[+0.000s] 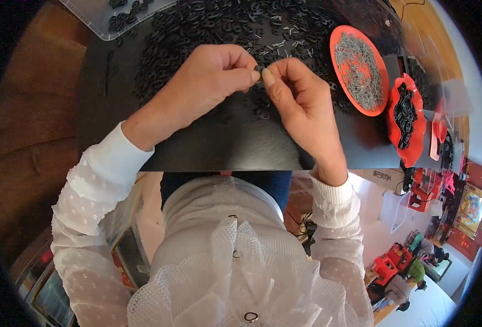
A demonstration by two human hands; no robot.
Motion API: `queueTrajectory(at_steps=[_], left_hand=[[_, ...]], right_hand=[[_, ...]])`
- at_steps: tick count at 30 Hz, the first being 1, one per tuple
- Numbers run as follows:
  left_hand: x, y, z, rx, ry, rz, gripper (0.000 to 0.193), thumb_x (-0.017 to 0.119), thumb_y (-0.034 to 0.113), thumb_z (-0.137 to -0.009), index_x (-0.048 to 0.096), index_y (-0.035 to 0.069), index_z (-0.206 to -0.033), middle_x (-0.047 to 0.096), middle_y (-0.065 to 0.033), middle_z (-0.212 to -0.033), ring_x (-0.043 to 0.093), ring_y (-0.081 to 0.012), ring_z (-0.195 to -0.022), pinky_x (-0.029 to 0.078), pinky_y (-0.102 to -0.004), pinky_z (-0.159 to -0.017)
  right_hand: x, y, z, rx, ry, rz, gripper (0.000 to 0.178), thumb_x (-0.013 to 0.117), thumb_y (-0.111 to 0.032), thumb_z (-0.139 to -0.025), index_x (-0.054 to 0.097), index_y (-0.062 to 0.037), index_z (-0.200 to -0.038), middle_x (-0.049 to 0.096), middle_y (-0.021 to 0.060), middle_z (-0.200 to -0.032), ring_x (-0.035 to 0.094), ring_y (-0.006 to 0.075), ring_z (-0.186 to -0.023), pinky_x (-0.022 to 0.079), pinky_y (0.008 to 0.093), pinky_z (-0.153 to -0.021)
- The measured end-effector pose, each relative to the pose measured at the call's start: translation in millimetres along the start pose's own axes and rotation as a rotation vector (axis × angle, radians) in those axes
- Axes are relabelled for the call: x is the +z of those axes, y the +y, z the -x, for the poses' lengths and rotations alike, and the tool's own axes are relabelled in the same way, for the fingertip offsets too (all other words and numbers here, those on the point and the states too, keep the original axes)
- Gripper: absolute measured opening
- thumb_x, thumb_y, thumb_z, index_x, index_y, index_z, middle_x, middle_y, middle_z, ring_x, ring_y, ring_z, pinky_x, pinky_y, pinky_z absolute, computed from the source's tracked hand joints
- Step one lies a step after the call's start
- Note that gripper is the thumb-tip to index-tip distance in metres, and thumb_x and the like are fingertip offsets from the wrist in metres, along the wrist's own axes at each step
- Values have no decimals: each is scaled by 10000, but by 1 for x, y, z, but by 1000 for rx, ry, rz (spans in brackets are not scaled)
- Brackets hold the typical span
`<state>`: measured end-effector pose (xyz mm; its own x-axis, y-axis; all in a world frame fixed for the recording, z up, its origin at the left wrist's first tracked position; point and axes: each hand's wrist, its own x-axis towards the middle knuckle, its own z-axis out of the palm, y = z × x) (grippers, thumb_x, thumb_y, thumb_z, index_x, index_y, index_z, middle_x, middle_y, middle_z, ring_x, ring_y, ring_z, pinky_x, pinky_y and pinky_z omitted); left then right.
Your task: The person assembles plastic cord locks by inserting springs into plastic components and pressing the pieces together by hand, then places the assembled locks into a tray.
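Above the black tabletop, my two hands meet fingertip to fingertip. My left hand pinches a small black part, mostly covered by the fingers. From the other side, the thumb and forefinger of my right hand close on the same piece. Behind and under the hands spreads a heap of small black looped plastic parts. Short silvery metal pins lie scattered among them. What exactly sits between the fingertips is too small to tell.
To the right are an orange-red plate of metal pins and a wavy-edged red dish of black parts. A clear plastic bin with black parts stands at the far left. Several people are in the background at lower right.
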<state>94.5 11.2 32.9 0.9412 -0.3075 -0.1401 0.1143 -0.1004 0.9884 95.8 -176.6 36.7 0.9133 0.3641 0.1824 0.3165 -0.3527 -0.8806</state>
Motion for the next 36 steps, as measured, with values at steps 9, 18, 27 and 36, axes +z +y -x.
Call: queueTrajectory(at_steps=[9,18,27,36], left_hand=[[4,-6,28,46,-55,-158,95,600,97,-853,609,3,-854,548,56,-727,470,-26,-696,388,-206,-605],[13,-18,47,49,33,62,76,578,100,-870,588,27,-852,525,72,-738,451,-21,-692,361,-201,-595],[23,-21,54,69,124,116,84,594,78,-841,604,13,-789,511,61,-656,411,-13,-610,331,-205,-522],[27,-25,59,-109,-146,808,182,532,217,-946,558,46,-888,507,13,-691,431,-59,-564,337,-212,-494]], right_hand=[[5,-8,11,-17,-139,15,118,595,-102,-925,569,5,-881,504,-44,-708,416,23,-624,350,184,-540],[15,-13,27,76,-115,-178,104,604,-80,-906,569,-5,-842,510,-36,-690,418,28,-610,350,212,-518],[5,-22,26,227,-82,-360,29,580,-21,-888,592,0,-873,580,-12,-741,471,35,-604,385,195,-527],[6,-17,33,93,-152,-470,52,604,1,-880,609,11,-931,588,23,-810,521,42,-651,421,188,-565]])
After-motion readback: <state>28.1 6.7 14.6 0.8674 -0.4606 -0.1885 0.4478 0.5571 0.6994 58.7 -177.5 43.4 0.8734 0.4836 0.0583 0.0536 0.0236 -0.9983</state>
